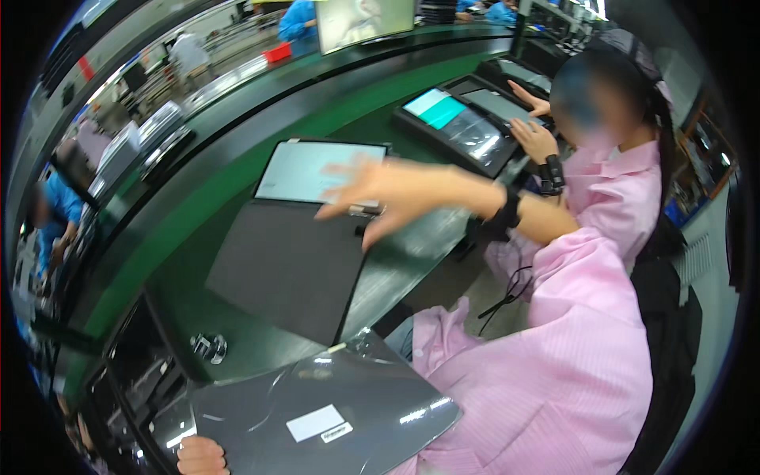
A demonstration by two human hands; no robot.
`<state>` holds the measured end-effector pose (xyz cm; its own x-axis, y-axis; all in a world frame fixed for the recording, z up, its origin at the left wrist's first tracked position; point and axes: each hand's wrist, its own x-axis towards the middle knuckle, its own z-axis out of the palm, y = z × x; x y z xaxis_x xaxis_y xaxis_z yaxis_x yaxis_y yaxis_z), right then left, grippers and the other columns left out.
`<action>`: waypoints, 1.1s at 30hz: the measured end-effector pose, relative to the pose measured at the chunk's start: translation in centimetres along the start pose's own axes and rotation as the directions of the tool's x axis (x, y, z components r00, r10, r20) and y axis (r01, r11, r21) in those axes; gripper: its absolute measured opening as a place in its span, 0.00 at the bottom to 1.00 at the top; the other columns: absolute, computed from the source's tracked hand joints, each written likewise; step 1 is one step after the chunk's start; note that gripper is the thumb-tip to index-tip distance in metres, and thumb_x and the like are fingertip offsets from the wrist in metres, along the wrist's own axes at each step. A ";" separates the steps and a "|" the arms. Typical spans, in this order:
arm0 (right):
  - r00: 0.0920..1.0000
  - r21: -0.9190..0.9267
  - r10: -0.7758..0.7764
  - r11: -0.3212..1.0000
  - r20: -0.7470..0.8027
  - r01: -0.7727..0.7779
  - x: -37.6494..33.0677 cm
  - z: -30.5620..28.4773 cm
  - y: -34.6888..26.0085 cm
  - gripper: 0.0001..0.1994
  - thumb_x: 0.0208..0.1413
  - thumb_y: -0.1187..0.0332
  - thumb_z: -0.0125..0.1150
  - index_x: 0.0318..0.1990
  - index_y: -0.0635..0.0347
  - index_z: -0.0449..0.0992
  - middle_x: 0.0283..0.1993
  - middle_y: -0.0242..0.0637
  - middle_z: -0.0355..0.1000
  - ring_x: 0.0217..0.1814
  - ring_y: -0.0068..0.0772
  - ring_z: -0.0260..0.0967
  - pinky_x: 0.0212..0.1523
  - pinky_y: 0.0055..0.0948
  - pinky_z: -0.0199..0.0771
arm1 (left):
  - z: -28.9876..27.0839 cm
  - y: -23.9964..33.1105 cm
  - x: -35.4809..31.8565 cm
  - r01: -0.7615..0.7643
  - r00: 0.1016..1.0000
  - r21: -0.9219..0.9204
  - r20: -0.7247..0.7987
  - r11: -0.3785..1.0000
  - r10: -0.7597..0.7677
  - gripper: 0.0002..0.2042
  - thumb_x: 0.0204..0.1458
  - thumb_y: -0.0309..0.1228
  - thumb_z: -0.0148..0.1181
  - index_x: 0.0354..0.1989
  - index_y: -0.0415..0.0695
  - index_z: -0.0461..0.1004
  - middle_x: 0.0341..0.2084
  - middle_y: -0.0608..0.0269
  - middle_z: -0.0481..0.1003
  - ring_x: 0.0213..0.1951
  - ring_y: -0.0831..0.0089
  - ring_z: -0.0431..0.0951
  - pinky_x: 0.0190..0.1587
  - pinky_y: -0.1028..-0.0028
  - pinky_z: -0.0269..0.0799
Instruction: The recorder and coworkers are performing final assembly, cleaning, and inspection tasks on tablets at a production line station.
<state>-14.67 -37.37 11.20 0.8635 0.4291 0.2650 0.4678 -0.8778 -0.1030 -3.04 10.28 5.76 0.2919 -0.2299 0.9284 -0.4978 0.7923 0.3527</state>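
Observation:
My left hand (202,456) is closed on the near left edge of a dark grey flat panel (261,408) in glossy clear film, with a white label on it. That panel lies tilted low in front of me. My right hand (384,194), slightly blurred, reaches out with its fingers spread and nothing seen in it. It hovers over a flat device with a pale lit screen (293,170) and a dark matte cover or sheet (285,257) joining its near side. Whether the fingers touch the device I cannot tell. A black strap (503,218) circles my right wrist.
A small metallic fixture (209,347) stands on the green bench (190,317). At right a co-worker in pink (609,182) has both hands over dark devices, one with a lit screen (439,109). Black frames (146,372) rise at left. A monitor (364,24) stands beyond.

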 end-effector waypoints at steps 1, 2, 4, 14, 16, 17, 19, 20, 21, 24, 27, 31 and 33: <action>0.996 -0.033 0.025 0.999 0.088 -0.022 0.5 1.3 -2.3 0.40 0.42 0.44 0.62 0.63 0.43 0.57 0.69 0.41 0.46 0.71 0.56 0.34 0.61 0.66 0.37 | -0.4 -0.5 0.1 -0.005 1.000 -0.013 0.011 1.000 0.005 0.19 0.57 0.36 0.33 0.13 0.48 0.57 0.14 0.68 0.55 0.21 0.73 0.58 0.26 0.72 0.56; 0.995 -0.058 0.029 0.998 0.095 -0.024 0.4 3.3 -3.5 0.40 0.42 0.41 0.59 0.64 0.41 0.54 0.70 0.41 0.42 0.71 0.58 0.32 0.60 0.69 0.35 | -0.7 -1.2 0.3 -0.007 1.000 -0.024 0.028 1.000 0.008 0.19 0.58 0.36 0.32 0.14 0.47 0.58 0.14 0.66 0.57 0.21 0.72 0.59 0.26 0.72 0.57; 0.993 -0.101 0.083 0.992 0.079 -0.075 -0.5 7.8 -4.0 0.40 0.44 0.38 0.56 0.65 0.36 0.52 0.71 0.39 0.37 0.71 0.60 0.30 0.59 0.72 0.34 | -1.3 -2.2 0.4 -0.007 0.998 -0.019 0.056 1.000 0.008 0.20 0.58 0.37 0.30 0.14 0.46 0.60 0.14 0.64 0.59 0.21 0.70 0.61 0.27 0.70 0.60; 0.892 -0.114 0.421 0.890 -0.165 -0.441 0.8 12.1 -9.2 0.38 0.45 0.41 0.56 0.65 0.33 0.52 0.70 0.37 0.42 0.69 0.58 0.40 0.58 0.67 0.44 | -1.4 -5.1 1.2 0.062 0.990 0.168 0.115 0.984 -0.082 0.28 0.59 0.40 0.22 0.19 0.39 0.68 0.16 0.53 0.68 0.21 0.58 0.70 0.28 0.61 0.74; 0.852 -0.111 0.464 0.859 -0.243 -0.500 1.4 12.8 -10.0 0.38 0.45 0.40 0.55 0.65 0.34 0.53 0.69 0.37 0.46 0.68 0.57 0.44 0.57 0.65 0.47 | -1.2 -5.4 1.5 0.085 0.984 0.168 0.140 0.982 -0.109 0.26 0.59 0.39 0.24 0.19 0.39 0.68 0.16 0.54 0.69 0.22 0.58 0.71 0.28 0.61 0.74; 0.854 -0.110 0.460 0.862 -0.242 -0.495 1.6 13.0 -10.2 0.38 0.45 0.40 0.55 0.65 0.34 0.53 0.69 0.37 0.46 0.68 0.57 0.44 0.57 0.65 0.47 | -1.9 -5.1 2.0 0.084 0.984 0.173 0.138 0.981 -0.109 0.26 0.59 0.39 0.24 0.19 0.39 0.68 0.16 0.54 0.69 0.22 0.58 0.71 0.28 0.61 0.74; 0.806 -0.083 0.506 0.829 -0.307 -0.553 1.8 13.1 -10.1 0.38 0.44 0.39 0.55 0.64 0.38 0.56 0.68 0.37 0.49 0.67 0.55 0.48 0.55 0.57 0.54 | -3.9 -4.7 2.9 0.158 0.899 0.128 0.392 0.979 -0.196 0.23 0.56 0.40 0.31 0.22 0.38 0.71 0.21 0.52 0.72 0.27 0.54 0.74 0.31 0.58 0.76; 0.820 -0.102 0.482 0.841 -0.308 -0.532 1.6 12.5 -9.5 0.36 0.45 0.40 0.56 0.62 0.42 0.60 0.66 0.34 0.54 0.65 0.49 0.52 0.51 0.43 0.61 | -4.1 -5.6 2.6 0.159 0.900 0.124 0.390 0.979 -0.195 0.23 0.56 0.40 0.31 0.22 0.38 0.71 0.21 0.52 0.72 0.27 0.54 0.74 0.31 0.58 0.76; 0.820 -0.104 0.485 0.839 -0.306 -0.535 1.0 12.1 -8.6 0.36 0.45 0.40 0.56 0.62 0.42 0.60 0.66 0.34 0.54 0.65 0.49 0.52 0.51 0.43 0.61 | -4.5 -6.1 2.5 0.165 0.907 0.115 0.373 0.980 -0.196 0.22 0.56 0.40 0.31 0.22 0.38 0.70 0.20 0.52 0.72 0.27 0.55 0.73 0.31 0.58 0.75; 0.845 0.178 0.375 0.927 -0.381 -0.331 -0.8 10.2 -6.2 0.18 0.49 0.55 0.62 0.46 0.51 0.75 0.50 0.30 0.72 0.54 0.32 0.67 0.45 0.30 0.64 | -3.9 -6.2 2.8 0.172 0.924 0.113 0.327 0.979 -0.200 0.22 0.56 0.39 0.31 0.21 0.39 0.69 0.19 0.54 0.70 0.26 0.56 0.72 0.30 0.60 0.74; 0.635 0.575 0.432 0.818 -0.640 0.025 -1.6 0.5 -6.7 0.14 0.44 0.72 0.67 0.40 0.65 0.75 0.36 0.41 0.76 0.39 0.36 0.74 0.42 0.32 0.69 | -2.6 -7.1 2.6 0.191 0.938 0.112 0.273 0.975 -0.215 0.22 0.57 0.39 0.31 0.19 0.40 0.68 0.18 0.55 0.69 0.25 0.58 0.71 0.29 0.61 0.72; 0.291 0.175 0.077 0.927 -0.954 0.330 -1.2 -6.8 -7.8 0.45 0.44 0.50 0.66 0.65 0.60 0.48 0.64 0.64 0.45 0.44 0.46 0.68 0.26 0.28 0.75 | -0.4 -7.8 1.9 0.228 0.953 0.110 0.177 0.967 -0.245 0.22 0.57 0.39 0.30 0.18 0.41 0.67 0.17 0.56 0.68 0.23 0.59 0.69 0.28 0.63 0.70; 0.287 0.147 0.055 0.938 -0.956 0.312 0.6 -6.6 -8.6 0.45 0.45 0.50 0.65 0.65 0.59 0.47 0.64 0.64 0.44 0.44 0.46 0.68 0.26 0.28 0.75 | 0.6 -7.3 1.1 0.216 0.967 0.114 0.111 0.970 -0.228 0.22 0.57 0.39 0.30 0.17 0.42 0.66 0.16 0.57 0.67 0.22 0.60 0.68 0.27 0.64 0.69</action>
<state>-19.43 -30.93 18.55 0.0929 -0.1287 0.9873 0.7366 -0.6583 -0.1551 0.41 3.88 4.30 0.3051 -0.4661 0.8305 -0.5126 0.6546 0.5557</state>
